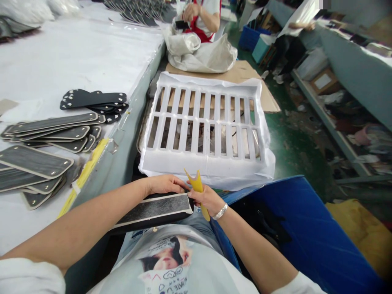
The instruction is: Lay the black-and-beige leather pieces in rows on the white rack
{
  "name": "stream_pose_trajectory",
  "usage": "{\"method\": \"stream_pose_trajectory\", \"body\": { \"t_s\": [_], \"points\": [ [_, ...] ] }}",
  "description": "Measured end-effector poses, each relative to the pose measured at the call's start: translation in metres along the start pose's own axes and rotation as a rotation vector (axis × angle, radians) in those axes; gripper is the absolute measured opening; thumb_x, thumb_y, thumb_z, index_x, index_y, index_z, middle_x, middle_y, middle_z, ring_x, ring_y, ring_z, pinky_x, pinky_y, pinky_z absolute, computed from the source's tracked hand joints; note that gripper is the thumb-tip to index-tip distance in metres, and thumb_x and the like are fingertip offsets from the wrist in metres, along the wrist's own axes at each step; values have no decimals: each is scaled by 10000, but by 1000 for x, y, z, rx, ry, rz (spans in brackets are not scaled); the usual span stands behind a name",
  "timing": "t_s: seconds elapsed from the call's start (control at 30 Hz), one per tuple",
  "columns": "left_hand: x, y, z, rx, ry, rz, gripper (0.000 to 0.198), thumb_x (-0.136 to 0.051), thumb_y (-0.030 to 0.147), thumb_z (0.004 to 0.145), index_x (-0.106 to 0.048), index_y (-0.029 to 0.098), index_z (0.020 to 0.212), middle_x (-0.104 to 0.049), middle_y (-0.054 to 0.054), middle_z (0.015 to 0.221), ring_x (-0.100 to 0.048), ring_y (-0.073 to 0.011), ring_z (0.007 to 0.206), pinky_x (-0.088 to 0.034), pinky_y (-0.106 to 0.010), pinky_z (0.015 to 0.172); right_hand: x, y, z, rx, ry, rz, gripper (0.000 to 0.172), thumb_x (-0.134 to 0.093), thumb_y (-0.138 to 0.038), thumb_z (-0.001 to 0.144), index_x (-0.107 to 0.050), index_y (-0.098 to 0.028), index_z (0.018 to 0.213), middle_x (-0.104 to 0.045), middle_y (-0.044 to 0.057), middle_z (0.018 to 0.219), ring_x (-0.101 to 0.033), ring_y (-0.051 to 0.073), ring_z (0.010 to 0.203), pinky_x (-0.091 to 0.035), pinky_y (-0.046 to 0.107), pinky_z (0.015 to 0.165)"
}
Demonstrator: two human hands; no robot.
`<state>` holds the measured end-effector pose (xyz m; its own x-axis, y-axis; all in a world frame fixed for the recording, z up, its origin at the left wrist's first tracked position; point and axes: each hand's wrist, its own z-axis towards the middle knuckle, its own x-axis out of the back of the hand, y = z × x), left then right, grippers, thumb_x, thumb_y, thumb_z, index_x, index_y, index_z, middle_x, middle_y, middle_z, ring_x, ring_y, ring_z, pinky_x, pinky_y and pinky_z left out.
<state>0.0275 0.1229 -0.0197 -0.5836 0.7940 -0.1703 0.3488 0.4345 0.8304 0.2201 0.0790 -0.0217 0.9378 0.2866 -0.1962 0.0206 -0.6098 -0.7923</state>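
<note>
My left hand (163,184) rests on the top edge of a long dark strap piece with a pale border (156,211), fingers curled over it, holding it across my lap. My right hand (206,199) is closed around a yellow snipping tool (197,188), whose two blades point up beside the strap's right end. A silver bracelet sits on my right wrist.
Stacks of similar dark strap pieces (45,139) lie on the white table (61,61) at left. A white slatted crate (205,122) stands ahead. A blue bin (300,228) is at my right. Another person (203,16) works at the far end behind a white bag (202,51).
</note>
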Motion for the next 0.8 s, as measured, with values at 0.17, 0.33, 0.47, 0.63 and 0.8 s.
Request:
{"method": "stream_pose_trajectory", "body": {
  "t_s": [0.17, 0.33, 0.47, 0.63, 0.8],
  "points": [
    [0, -5, 3, -10, 2, -20, 360, -584, 277, 706, -641, 173, 1046, -687, 4, 852, -596, -133, 711, -448, -239, 718, -6, -4, 5, -33, 62, -174, 419, -537, -185, 608, -507, -150, 1025, -379, -96, 490, -313, 64, 399, -245, 211, 409],
    [0, -4, 7, -78, 14, 79, 347, -578, 293, 709, -625, 171, 1030, -670, -8, 986, -595, -167, 885, -432, -260, 826, -16, -4, 9, 108, 184, -532, 365, -519, -170, 629, -545, -144, 992, -547, -16, 705, -479, 120, 623, -368, 247, 591],
    [-8, 7, -2, -170, 24, 298, 343, -489, 305, 769, -609, 177, 1063, -649, -16, 1073, -572, -181, 996, -406, -266, 898, -17, 0, 5, 240, 226, -583, 394, -538, -190, 656, -524, -173, 1050, -561, -6, 790, -493, 135, 705, -381, 268, 670],
    [-31, 14, -36, -103, 263, 778, 596, -468, 505, 778, -458, 167, 1270, -516, -83, 1295, -503, -226, 1137, -361, -312, 975, -4, 5, -19, 270, 205, -152, 523, -612, -382, 681, -452, -181, 1136, -367, -75, 626, -308, 61, 486, -281, 198, 455],
    [-60, 2, -46, -60, 495, 1043, 989, -614, 638, 599, -278, 124, 1374, -381, -158, 1392, -402, -295, 1234, -305, -394, 1025, 8, 13, -49, 221, 132, -5, 582, -501, -631, 723, -495, -192, 1105, -399, -38, 670, -305, 62, 485, -208, 184, 395]
  ]
}}
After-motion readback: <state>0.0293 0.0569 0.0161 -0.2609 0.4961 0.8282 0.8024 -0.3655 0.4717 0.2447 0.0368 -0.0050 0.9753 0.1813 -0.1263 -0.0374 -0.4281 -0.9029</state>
